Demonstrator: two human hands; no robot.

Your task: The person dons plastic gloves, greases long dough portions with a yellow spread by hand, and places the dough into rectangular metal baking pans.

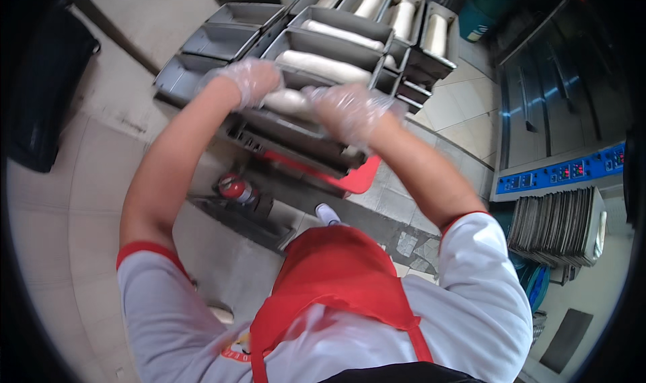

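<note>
A pale dough log lies in or just over the nearest loaf pan of a stack of metal pans. My left hand, in a clear plastic glove, closes on the log's left end with its fingers pointing down. At the other end my gloved right hand grips the dough, its fingertips partly hidden and blurred. Just beyond, another dough log rests in a pan, with one more dough log in the pan behind it.
Bare pans stand to the left, and upright-pointing pans with dough fill the far side. Beneath the stack is a red stand, with a fire extinguisher nearby. An oven and stacked trays are on the right.
</note>
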